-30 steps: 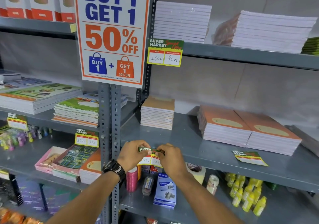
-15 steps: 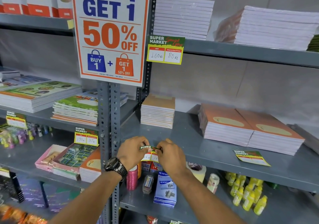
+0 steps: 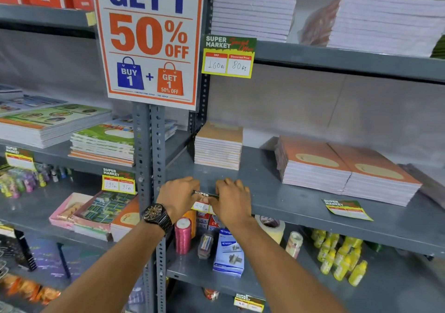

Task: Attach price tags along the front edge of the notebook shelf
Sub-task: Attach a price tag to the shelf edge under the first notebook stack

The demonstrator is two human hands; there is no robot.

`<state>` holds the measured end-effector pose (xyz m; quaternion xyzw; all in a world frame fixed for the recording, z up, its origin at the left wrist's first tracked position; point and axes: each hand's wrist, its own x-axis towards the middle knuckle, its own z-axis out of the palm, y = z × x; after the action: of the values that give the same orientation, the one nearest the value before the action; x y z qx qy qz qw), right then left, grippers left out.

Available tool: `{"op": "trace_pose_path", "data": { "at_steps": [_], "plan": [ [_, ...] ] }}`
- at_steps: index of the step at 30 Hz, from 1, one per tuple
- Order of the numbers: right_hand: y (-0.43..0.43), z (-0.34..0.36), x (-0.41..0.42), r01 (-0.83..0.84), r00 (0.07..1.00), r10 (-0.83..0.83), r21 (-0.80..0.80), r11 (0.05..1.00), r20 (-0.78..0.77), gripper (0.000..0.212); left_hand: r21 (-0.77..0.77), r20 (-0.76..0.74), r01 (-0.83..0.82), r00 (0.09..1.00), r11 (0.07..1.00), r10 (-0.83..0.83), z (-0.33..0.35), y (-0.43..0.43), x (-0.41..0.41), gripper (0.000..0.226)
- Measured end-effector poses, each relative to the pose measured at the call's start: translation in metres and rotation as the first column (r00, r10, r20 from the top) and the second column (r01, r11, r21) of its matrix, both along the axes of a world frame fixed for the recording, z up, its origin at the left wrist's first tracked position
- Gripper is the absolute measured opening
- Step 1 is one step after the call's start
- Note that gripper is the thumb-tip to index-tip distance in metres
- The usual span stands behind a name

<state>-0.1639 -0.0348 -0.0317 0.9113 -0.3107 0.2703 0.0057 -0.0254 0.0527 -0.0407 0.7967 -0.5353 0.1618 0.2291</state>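
Note:
A green and yellow price tag [image 3: 201, 203] sits against the front edge of the grey notebook shelf [image 3: 301, 212], folded over its lip. My left hand [image 3: 178, 198], with a dark wristwatch, presses the tag's left end. My right hand [image 3: 233, 200] presses its right end and covers most of it. A second price tag [image 3: 346, 209] lies flat on the shelf to the right, in front of two orange notebook stacks [image 3: 344, 170]. A smaller tan notebook stack [image 3: 218, 145] stands behind my hands.
A large "50% OFF" poster [image 3: 149, 40] hangs on the perforated upright [image 3: 147, 156]. A filled-in tag [image 3: 228, 57] hangs from the upper shelf edge. Below are thread spools [image 3: 183, 235], a blue box [image 3: 228, 252], tape rolls and yellow bottles [image 3: 342, 255]. Left shelves hold books and tags.
Both hands have risen with the tag from just below the shelf lip onto its front edge, and the tag's top now folds over the lip. The camera has moved closer.

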Motion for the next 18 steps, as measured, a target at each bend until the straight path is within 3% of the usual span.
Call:
{"op": "trace_pose_path", "data": {
  "at_steps": [7,15,18],
  "plan": [
    [-0.012,-0.002,-0.009,-0.095,0.995,0.091,0.088,0.992,0.051,0.013,-0.020,0.000,0.029,1.000,0.999,-0.029,0.001,0.007,0.003,0.017],
    [-0.004,-0.003,-0.012,-0.093,0.995,0.093,-0.015,0.996,0.023,0.016,0.002,-0.025,0.033,0.999,0.999,-0.033,0.002,0.009,0.000,0.017],
    [-0.011,0.004,-0.018,-0.160,0.986,0.152,0.128,0.979,0.075,0.011,0.021,-0.132,0.061,0.990,0.998,-0.058,0.005,0.008,0.002,0.022]
  ]
}}
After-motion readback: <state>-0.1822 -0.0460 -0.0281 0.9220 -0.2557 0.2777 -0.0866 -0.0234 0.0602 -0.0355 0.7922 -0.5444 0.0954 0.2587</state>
